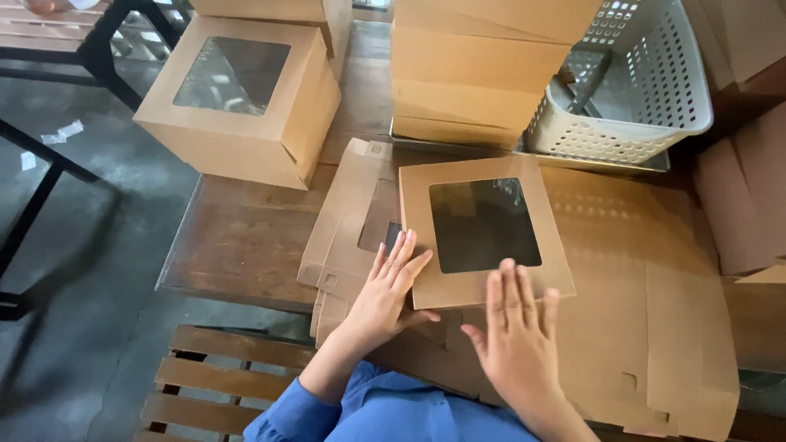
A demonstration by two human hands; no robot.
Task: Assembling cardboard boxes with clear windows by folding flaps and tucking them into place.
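Note:
A brown cardboard box with a clear window lid (483, 233) sits on flat box blanks in front of me. My left hand (390, 288) presses flat against its near left corner, fingers together. Over the near edge of the lid hovers my right hand (516, 336), fingers spread, fingertips touching the cardboard rim. Neither hand grips anything. Under the box lies a stack of unfolded brown blanks (348, 221), one with a window cutout. Blue sleeves cover both my arms.
A finished windowed box (241, 98) stands at the back left on the wooden table (237, 245). Stacked closed boxes (471, 74) and a white perforated basket (634, 90) stand behind. More flat cardboard (655, 311) lies right. A slatted bench (213, 376) is below.

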